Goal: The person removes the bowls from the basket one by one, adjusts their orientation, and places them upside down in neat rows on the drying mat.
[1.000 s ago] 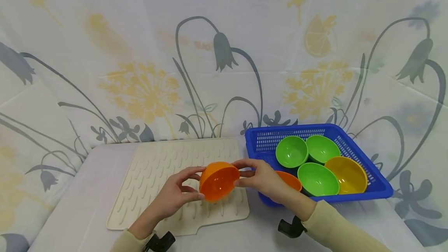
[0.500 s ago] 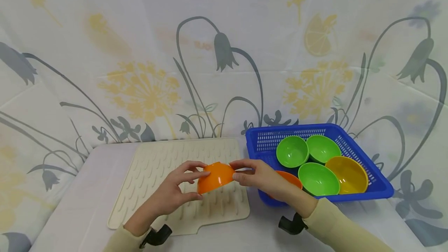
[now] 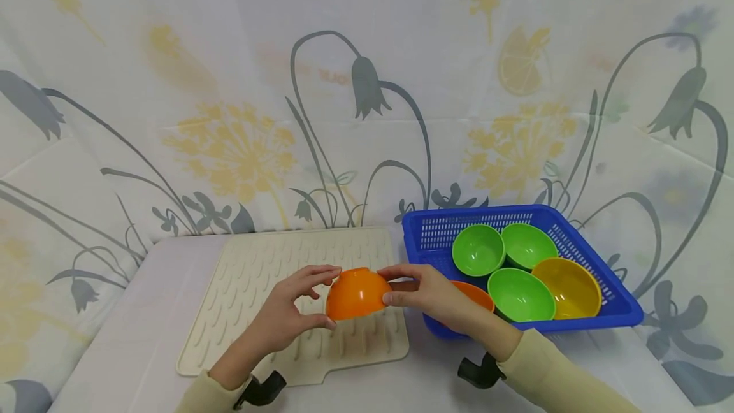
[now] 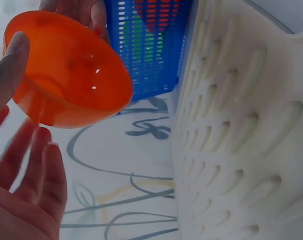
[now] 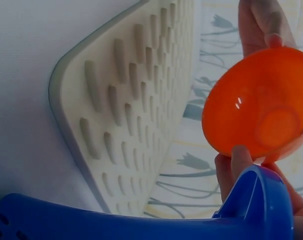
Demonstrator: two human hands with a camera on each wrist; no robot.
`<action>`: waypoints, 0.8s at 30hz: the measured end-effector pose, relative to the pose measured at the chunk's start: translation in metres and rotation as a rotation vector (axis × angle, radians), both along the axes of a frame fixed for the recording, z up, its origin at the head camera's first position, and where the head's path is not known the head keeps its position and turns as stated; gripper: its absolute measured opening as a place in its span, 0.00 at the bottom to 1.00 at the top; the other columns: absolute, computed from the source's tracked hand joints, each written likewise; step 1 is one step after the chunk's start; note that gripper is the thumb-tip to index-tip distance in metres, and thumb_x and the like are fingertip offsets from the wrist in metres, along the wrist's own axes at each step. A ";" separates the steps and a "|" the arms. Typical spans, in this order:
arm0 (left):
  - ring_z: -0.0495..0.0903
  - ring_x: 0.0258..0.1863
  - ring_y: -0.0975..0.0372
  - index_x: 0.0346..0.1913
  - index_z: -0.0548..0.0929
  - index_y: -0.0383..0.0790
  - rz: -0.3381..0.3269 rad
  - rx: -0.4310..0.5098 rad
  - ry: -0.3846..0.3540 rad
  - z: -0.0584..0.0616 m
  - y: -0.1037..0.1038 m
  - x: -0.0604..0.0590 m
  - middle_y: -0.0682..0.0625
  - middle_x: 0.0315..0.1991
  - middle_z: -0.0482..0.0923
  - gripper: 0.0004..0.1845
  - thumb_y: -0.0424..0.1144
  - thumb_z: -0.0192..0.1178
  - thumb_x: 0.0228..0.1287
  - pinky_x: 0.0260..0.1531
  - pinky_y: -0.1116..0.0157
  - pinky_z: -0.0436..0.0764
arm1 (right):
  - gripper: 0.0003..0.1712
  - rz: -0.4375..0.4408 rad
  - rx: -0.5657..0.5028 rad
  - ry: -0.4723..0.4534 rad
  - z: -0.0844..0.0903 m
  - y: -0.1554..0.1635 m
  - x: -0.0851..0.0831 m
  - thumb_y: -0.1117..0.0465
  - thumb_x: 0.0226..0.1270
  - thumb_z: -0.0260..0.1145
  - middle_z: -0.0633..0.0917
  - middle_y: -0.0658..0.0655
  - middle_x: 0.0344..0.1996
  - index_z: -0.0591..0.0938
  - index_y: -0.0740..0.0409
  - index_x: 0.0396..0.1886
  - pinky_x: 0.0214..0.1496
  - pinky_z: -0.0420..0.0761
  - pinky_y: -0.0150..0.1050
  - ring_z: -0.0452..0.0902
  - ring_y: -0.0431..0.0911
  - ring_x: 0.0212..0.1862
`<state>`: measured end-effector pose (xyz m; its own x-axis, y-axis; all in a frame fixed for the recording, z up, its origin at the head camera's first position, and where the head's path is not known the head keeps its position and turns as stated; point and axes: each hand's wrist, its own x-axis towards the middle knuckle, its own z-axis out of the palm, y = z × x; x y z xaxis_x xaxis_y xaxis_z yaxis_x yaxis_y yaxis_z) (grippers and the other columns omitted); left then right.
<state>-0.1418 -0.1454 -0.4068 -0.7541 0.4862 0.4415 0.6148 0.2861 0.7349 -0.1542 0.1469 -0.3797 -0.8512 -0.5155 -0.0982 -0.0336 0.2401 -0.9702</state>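
Observation:
An orange bowl (image 3: 358,295) is held tilted above the beige ridged mat (image 3: 246,311), its open side facing down. At its left, my left hand (image 3: 281,311) holds it with the thumb at the rim and fingers near the base. My right hand (image 3: 430,292) pinches the opposite side between thumb and fingers. From the left wrist view, the thumb overlaps the rim of the bowl (image 4: 71,75) and some fingers spread below it. The bowl's inside (image 5: 261,105) shows in the right wrist view.
A blue basket (image 3: 619,318) stands right of the mat. Inside are green bowls (image 3: 522,295), a yellow bowl (image 3: 568,289) and another orange bowl (image 3: 476,295), partly behind my right forearm. A flower-patterned cloth (image 3: 246,81) hangs behind.
The bowl has tipped over so its open side, earlier facing me, now faces down. Both hands stay at its sides and shift only slightly.

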 end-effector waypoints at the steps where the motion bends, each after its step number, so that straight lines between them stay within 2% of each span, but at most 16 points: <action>1: 0.78 0.55 0.57 0.66 0.78 0.45 0.025 -0.007 -0.027 0.000 0.000 0.000 0.49 0.62 0.77 0.37 0.35 0.77 0.49 0.43 0.61 0.83 | 0.32 0.000 -0.002 0.002 0.000 0.000 0.000 0.54 0.66 0.71 0.77 0.63 0.63 0.76 0.63 0.65 0.57 0.80 0.47 0.76 0.58 0.62; 5: 0.80 0.54 0.54 0.67 0.77 0.47 0.094 -0.050 -0.166 0.000 -0.002 0.001 0.49 0.61 0.78 0.39 0.44 0.78 0.49 0.46 0.56 0.84 | 0.33 0.004 -0.027 0.011 -0.002 0.002 0.001 0.54 0.65 0.72 0.76 0.62 0.64 0.75 0.62 0.66 0.58 0.80 0.48 0.71 0.60 0.66; 9: 0.81 0.53 0.50 0.67 0.77 0.42 0.101 -0.064 -0.265 0.001 -0.002 0.001 0.45 0.62 0.78 0.39 0.47 0.77 0.50 0.47 0.57 0.84 | 0.33 0.007 -0.065 0.021 -0.005 0.003 0.001 0.56 0.63 0.73 0.75 0.62 0.65 0.75 0.62 0.66 0.57 0.80 0.47 0.68 0.61 0.68; 12: 0.82 0.53 0.50 0.67 0.77 0.39 0.064 -0.031 -0.318 0.001 -0.003 0.000 0.42 0.63 0.77 0.38 0.45 0.76 0.51 0.46 0.61 0.84 | 0.34 -0.003 -0.079 0.029 -0.006 0.002 0.002 0.57 0.62 0.75 0.75 0.62 0.65 0.75 0.61 0.65 0.57 0.80 0.48 0.67 0.61 0.69; 17: 0.80 0.57 0.49 0.69 0.73 0.37 -0.018 0.025 -0.360 0.000 -0.004 -0.002 0.40 0.64 0.74 0.39 0.41 0.75 0.54 0.50 0.60 0.83 | 0.35 -0.035 -0.094 0.055 -0.007 -0.001 0.005 0.58 0.59 0.76 0.76 0.61 0.65 0.75 0.61 0.64 0.57 0.79 0.47 0.67 0.62 0.68; 21: 0.73 0.63 0.48 0.72 0.68 0.39 -0.070 0.062 -0.420 -0.002 -0.005 -0.001 0.41 0.68 0.70 0.41 0.38 0.74 0.56 0.54 0.61 0.80 | 0.33 -0.087 -0.074 0.119 -0.007 -0.008 0.010 0.59 0.58 0.77 0.76 0.61 0.63 0.76 0.60 0.63 0.59 0.78 0.44 0.69 0.60 0.67; 24: 0.70 0.66 0.47 0.74 0.65 0.40 -0.074 0.087 -0.459 -0.003 -0.003 0.002 0.43 0.70 0.67 0.43 0.39 0.74 0.57 0.55 0.61 0.79 | 0.33 -0.127 -0.053 0.171 -0.008 -0.015 0.014 0.61 0.57 0.78 0.76 0.61 0.62 0.77 0.60 0.62 0.59 0.77 0.44 0.69 0.59 0.68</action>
